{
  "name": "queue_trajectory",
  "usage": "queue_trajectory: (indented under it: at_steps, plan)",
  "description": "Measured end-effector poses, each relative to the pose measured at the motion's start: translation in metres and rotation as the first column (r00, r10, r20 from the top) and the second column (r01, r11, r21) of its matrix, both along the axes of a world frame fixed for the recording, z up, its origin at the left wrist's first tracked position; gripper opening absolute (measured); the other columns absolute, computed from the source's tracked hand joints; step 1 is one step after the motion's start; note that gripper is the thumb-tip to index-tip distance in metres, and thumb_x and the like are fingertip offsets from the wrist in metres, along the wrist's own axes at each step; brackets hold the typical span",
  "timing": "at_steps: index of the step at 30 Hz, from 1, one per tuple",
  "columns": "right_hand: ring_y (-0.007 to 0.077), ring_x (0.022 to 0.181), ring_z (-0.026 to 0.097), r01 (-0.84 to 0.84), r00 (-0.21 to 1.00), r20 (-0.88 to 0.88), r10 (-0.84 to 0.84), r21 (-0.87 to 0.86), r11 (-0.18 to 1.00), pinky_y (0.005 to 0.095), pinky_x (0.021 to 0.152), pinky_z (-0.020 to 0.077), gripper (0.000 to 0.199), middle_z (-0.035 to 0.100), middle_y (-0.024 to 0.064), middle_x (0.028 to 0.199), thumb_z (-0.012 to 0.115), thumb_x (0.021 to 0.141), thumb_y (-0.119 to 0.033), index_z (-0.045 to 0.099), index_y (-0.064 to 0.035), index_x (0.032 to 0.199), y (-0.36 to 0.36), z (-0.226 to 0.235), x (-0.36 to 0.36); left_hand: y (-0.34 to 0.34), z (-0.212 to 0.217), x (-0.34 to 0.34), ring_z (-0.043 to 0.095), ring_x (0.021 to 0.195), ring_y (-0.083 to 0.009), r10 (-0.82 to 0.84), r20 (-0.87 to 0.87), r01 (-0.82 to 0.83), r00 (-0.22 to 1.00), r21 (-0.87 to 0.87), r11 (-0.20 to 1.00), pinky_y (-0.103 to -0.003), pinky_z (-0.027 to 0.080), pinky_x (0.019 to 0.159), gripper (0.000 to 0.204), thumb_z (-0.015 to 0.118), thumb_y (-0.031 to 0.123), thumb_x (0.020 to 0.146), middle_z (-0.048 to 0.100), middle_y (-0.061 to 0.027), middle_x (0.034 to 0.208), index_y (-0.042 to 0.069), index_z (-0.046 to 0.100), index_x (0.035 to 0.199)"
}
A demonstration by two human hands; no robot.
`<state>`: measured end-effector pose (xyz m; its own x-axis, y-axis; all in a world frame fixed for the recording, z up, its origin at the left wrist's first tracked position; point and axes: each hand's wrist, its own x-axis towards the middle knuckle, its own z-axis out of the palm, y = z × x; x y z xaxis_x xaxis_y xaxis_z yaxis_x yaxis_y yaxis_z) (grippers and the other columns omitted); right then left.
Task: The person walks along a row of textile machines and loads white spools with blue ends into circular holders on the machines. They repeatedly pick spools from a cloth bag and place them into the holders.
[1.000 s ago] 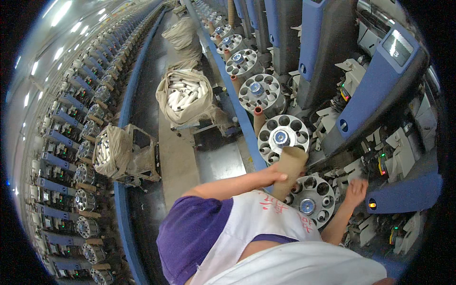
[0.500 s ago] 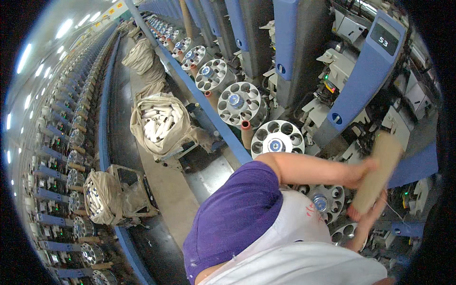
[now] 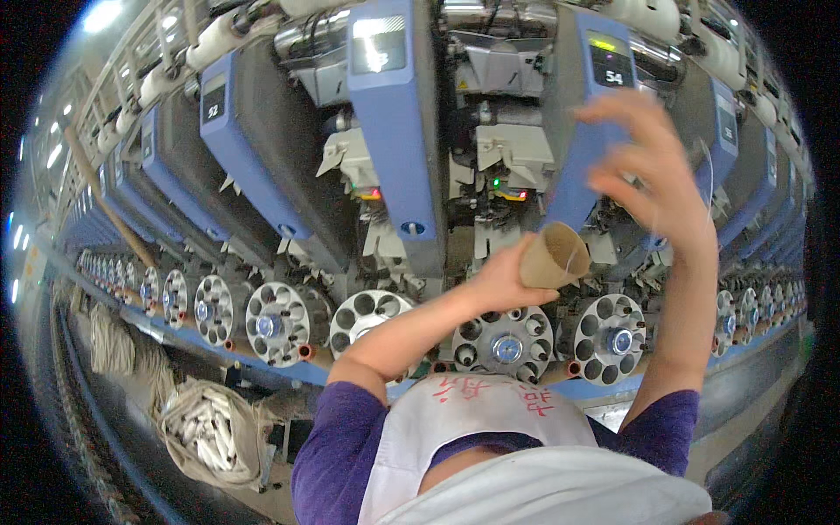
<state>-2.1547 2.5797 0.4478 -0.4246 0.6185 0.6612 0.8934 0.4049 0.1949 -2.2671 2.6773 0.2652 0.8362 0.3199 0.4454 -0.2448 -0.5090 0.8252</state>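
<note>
My left hand (image 3: 502, 278) is wrapped round a tan cardboard yarn cone (image 3: 538, 255), in front of the lower part of the machine. The cone's wide hollow end faces up and to the right, and a fine thread lies across its mouth. Raised in front of a blue machine column (image 3: 582, 166), my right hand (image 3: 639, 157) is blurred, with fingers bent and apart; I make out nothing between them. A thin pale thread (image 3: 707, 166) hangs beside that wrist. Just below the cone sits a round white bobbin magazine (image 3: 506, 343) with several bobbins in its holes.
More round magazines (image 3: 278, 324) line the machine's front on both sides. A cloth sack (image 3: 236, 464) of white bobbins (image 3: 206, 429) stands at lower left. White yarn packages (image 3: 219, 39) run along the top. Small reddish cone tips (image 3: 305, 352) stick up between magazines.
My view has swung right, squarely onto the machine front. Both hands were at the cone; now only the left holds it, its hollow end showing, and the right has lifted away.
</note>
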Motion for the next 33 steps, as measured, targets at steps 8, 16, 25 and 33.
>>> queue_trajectory:
  at_steps: [8,16,25,33]
  plan:
    - [0.0320,0.117,0.040,0.634,0.716,0.134,-0.685,0.286,0.719,0.0435,0.100,0.0291,0.062,0.049,0.0161,0.120,0.068,0.067,-0.027,0.046,-0.0033,0.121,0.133,0.088,0.130,0.122,0.175,-0.037,0.063,0.084,-0.0257,0.413,-0.057,-0.383,0.909,0.272,0.883,-0.035,0.050,0.074,0.071,0.076,0.042,0.057,0.063,-0.0170,0.092,0.000,0.053,0.109]
    - [0.0323,0.107,0.048,0.792,0.366,0.249,-0.897,0.423,0.440,0.0420,0.087,0.0402,0.041,0.054,0.0173,0.110,0.062,0.069,-0.028,0.057,-0.0020,0.100,0.226,0.215,0.287,0.116,0.341,0.107,0.061,0.087,-0.0345,0.819,0.250,-0.366,0.516,0.929,-0.054,-0.041,0.048,0.076,0.044,0.045,0.038,0.080,0.062,-0.0203,0.094,0.004,0.059,0.103]
    - [0.0316,0.099,0.050,0.523,0.557,0.117,-0.822,0.719,0.457,0.0427,0.093,0.0353,0.032,0.058,0.0153,0.098,0.057,0.070,-0.027,0.064,-0.0023,0.088,0.193,0.175,0.280,0.160,0.320,0.176,0.061,0.090,-0.0313,0.595,0.259,-0.316,0.761,0.949,-0.010,-0.037,0.048,0.079,0.042,0.049,0.034,0.076,0.061,-0.0214,0.097,0.000,0.060,0.098]
    - [0.0280,0.098,0.051,0.772,0.224,0.375,-0.899,0.495,0.399,0.0400,0.090,0.0345,0.031,0.060,0.0128,0.100,0.056,0.070,-0.026,0.067,-0.0047,0.088,0.168,0.132,0.189,0.152,0.209,0.112,0.063,0.075,-0.0206,0.407,-0.252,-0.262,0.878,0.459,0.849,-0.031,0.050,0.069,0.063,0.066,0.055,0.065,0.065,-0.0116,0.084,0.000,0.063,0.096]
